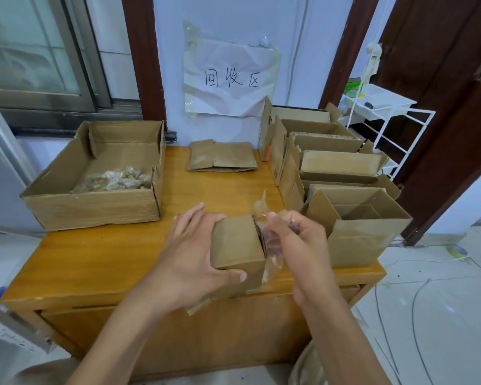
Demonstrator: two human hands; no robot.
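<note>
Between the hands, at the near edge of the bench point(109, 259), the small box point(235, 243) is sitting, the left hand point(189, 245) gripping its left side. The right hand point(297, 245) is pinching the clear tape point(272, 245), which is running upright along the box's right face. Open cartons point(358, 234) are crowding just right of that hand, with free bench lying leftward.

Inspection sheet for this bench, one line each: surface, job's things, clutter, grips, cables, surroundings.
surface: wooden table, boxes along both sides.
job's things: small cardboard box at the front edge; clear tape strip partly peeled off its right side.
clutter: large open box at left holding crumpled tape wads; flattened box at the back; row of open boxes at right.
grips: left hand holds the small cardboard box; right hand pinches the clear tape strip.
cables: thin cables loop on the floor at right.
surroundings: handwritten paper sign taped to the wall; white wire rack at right; window at left.
</note>
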